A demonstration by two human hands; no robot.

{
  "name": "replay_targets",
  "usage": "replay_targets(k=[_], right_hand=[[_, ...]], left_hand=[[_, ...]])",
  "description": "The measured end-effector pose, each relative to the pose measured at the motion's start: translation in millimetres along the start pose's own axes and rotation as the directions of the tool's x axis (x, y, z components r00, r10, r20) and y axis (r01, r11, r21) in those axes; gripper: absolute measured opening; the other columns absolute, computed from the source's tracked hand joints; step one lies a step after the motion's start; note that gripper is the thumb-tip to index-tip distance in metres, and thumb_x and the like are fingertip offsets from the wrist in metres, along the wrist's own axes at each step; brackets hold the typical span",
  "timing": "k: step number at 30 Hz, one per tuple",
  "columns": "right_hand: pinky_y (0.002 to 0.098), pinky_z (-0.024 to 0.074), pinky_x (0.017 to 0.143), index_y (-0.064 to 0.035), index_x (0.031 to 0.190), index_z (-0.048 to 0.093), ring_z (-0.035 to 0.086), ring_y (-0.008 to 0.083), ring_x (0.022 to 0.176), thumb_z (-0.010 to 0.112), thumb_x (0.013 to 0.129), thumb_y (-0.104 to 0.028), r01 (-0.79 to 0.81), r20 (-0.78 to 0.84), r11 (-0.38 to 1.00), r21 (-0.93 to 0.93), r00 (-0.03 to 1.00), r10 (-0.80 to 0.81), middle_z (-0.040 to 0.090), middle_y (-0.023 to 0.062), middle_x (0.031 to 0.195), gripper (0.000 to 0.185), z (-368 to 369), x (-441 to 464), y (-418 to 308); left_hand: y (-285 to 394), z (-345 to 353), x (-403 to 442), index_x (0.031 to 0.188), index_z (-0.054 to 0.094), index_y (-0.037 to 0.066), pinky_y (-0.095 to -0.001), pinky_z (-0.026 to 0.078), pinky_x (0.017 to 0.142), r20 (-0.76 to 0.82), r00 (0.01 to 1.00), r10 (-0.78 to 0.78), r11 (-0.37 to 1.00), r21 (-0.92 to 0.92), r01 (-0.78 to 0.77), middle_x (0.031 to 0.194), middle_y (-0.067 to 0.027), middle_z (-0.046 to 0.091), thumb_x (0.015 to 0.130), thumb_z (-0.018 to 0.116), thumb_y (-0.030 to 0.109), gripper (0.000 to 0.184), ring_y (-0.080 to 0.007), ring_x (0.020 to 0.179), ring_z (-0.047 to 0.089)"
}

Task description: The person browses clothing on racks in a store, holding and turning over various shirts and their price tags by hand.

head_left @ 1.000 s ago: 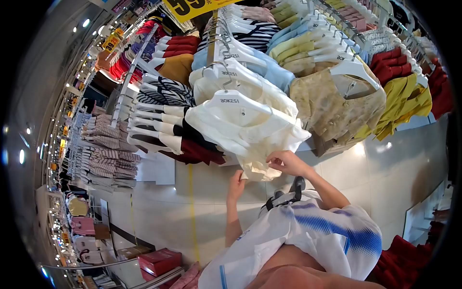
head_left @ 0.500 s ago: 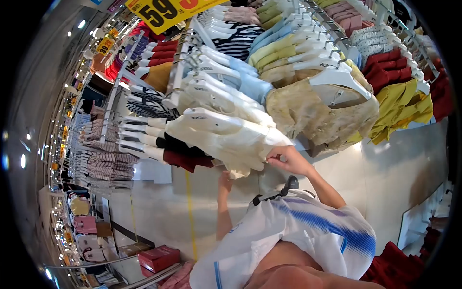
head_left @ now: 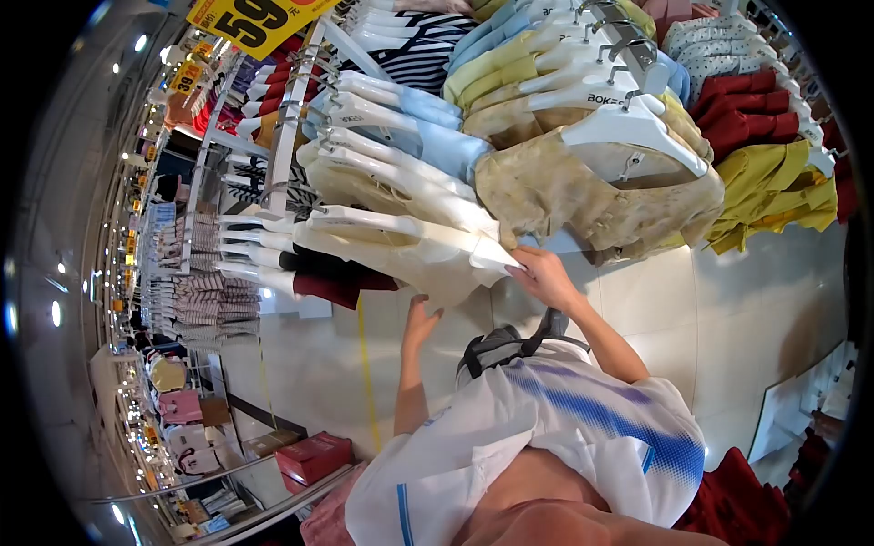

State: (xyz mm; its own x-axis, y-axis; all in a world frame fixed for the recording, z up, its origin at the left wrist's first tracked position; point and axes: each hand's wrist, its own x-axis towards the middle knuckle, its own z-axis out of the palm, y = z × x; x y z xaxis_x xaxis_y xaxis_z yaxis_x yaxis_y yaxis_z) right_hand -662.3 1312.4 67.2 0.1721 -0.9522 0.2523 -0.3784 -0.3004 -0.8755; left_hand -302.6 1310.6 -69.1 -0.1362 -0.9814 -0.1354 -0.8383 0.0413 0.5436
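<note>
A cream blouse (head_left: pixel 435 265) hangs on a white hanger (head_left: pixel 364 219) at the near end of a metal rail. My right hand (head_left: pixel 549 280) is closed on the blouse's near shoulder, at the white tip beside the hanger's end. Just below the cloth's lower edge, my left hand (head_left: pixel 419 322) is open, thumb and fingers apart, holding nothing. Beyond the blouse hang more cream tops (head_left: pixel 401 182) and light-blue tops (head_left: pixel 460 150). To the right of my right hand, a beige patterned top (head_left: pixel 546 187) faces me on its own hanger.
Dark red (head_left: pixel 742 114) and mustard tops (head_left: pixel 774 200) hang at right. A yellow price sign (head_left: pixel 255 23) juts in above the rail (head_left: pixel 289 118). Dark red garments (head_left: pixel 337 284) hang low on the left. A red box (head_left: pixel 312 458) stands behind a metal bar at lower left.
My left hand has come off the blouse's lower edge and opened. My right hand has shifted up from the sleeve edge to the shoulder by the hanger's end. The view has shifted slightly.
</note>
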Motion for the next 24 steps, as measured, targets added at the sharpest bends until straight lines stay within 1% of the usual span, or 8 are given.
replay_targets(k=[7,9,13,16,17,19,23,24], right_hand=[[0.0397,0.0431,0.058,0.0015,0.085,0.058,0.052,0.0391,0.065,0.058,0.082,-0.013,-0.133,-0.023,0.988,0.079,0.991,0.135,0.055,0.0208,0.074,0.015,16.0,-8.1,-5.4],[0.0382,0.0422,0.056,0.0019,0.084,0.057,0.049,0.0384,0.061,0.058,0.082,-0.011,-0.099,-0.064,0.994,0.048,0.993,0.102,0.053,0.0214,0.072,0.013,19.8,-11.6,-8.0],[0.0339,0.0399,0.055,0.0021,0.083,0.057,0.047,0.029,0.057,0.057,0.083,-0.011,-0.087,-0.317,0.996,0.033,0.944,0.093,0.052,0.0168,0.066,0.013,32.2,-16.5,-9.4],[0.0299,0.0346,0.052,0.0019,0.079,0.055,0.039,0.0131,0.057,0.056,0.087,-0.017,-0.253,-0.417,0.962,0.099,0.867,0.271,0.044,0.0084,0.059,0.021,42.4,-23.0,-12.8],[0.0299,0.0346,0.052,0.0019,0.079,0.055,0.039,0.0131,0.057,0.056,0.087,-0.017,-0.267,-0.423,0.96,0.088,0.862,0.279,0.044,0.0084,0.059,0.021,43.9,-24.9,-13.2],[0.0295,0.0314,0.049,0.0013,0.076,0.052,0.033,0.0121,0.055,0.055,0.088,-0.021,-0.339,-0.426,0.938,0.069,0.84,0.336,0.037,0.0063,0.057,0.026,47.9,-25.1,-18.2],[0.0289,0.0282,0.048,0.0005,0.07,0.046,0.029,0.0105,0.055,0.057,0.089,-0.023,-0.338,-0.488,0.94,0.053,0.812,0.32,0.031,0.0035,0.055,0.032,61.2,-27.3,-12.5],[0.0289,0.0281,0.047,0.0003,0.07,0.046,0.029,0.0101,0.054,0.057,0.089,-0.023,-0.34,-0.503,0.94,0.036,0.806,0.311,0.031,0.0028,0.055,0.031,63.3,-27.8,-13.6]], left_hand=[[57.2,-38.3,4.8,0.101,0.055,-0.002,-0.0349,0.044,0.087,0.188,0.979,0.074,0.952,-0.307,-0.013,0.1,-0.0156,0.062,0.078,0.067,0.018,0.033,-0.028,0.097,0.058],[70.3,-49.4,5.4,0.102,0.052,-0.001,-0.0308,0.045,0.086,0.208,0.964,0.165,0.927,-0.367,-0.079,0.098,-0.0104,0.063,0.085,0.062,0.018,0.027,-0.0198,0.094,0.06],[60.0,-54.4,10.3,0.105,0.05,-0.001,-0.0318,0.045,0.086,0.185,0.962,0.203,0.912,-0.393,-0.117,0.098,-0.0103,0.063,0.085,0.063,0.018,0.03,-0.0197,0.095,0.06],[41.1,-47.2,17.2,0.108,0.048,-0.001,-0.0317,0.045,0.084,-0.005,0.999,0.041,0.646,-0.763,-0.03,0.098,-0.01,0.059,0.081,0.067,0.01,0.034,-0.018,0.094,0.058],[39.0,-46.4,23.2,0.108,0.048,-0.001,-0.0317,0.045,0.084,0.009,0.999,0.047,0.637,-0.77,-0.024,0.098,-0.01,0.059,0.081,0.067,0.01,0.034,-0.018,0.094,0.058],[33.4,-45.3,41.6,0.11,0.045,-0.001,-0.0305,0.043,0.088,-0.402,0.904,0.142,0.796,-0.496,-0.346,0.106,-0.0108,0.055,0.081,0.066,0.007,0.037,-0.0181,0.1,0.054],[48.3,-59.0,65.5,0.109,0.045,0.0,-0.027,0.043,0.086,-0.449,0.882,0.145,0.693,-0.59,-0.414,0.101,-0.0097,0.056,0.082,0.067,0.012,0.037,-0.0143,0.098,0.054],[51.2,-61.9,67.0,0.107,0.047,0.0,-0.0262,0.043,0.084,-0.306,0.947,0.098,0.58,-0.756,-0.304,0.099,-0.0084,0.056,0.082,0.066,0.01,0.033,-0.0132,0.094,0.053]])
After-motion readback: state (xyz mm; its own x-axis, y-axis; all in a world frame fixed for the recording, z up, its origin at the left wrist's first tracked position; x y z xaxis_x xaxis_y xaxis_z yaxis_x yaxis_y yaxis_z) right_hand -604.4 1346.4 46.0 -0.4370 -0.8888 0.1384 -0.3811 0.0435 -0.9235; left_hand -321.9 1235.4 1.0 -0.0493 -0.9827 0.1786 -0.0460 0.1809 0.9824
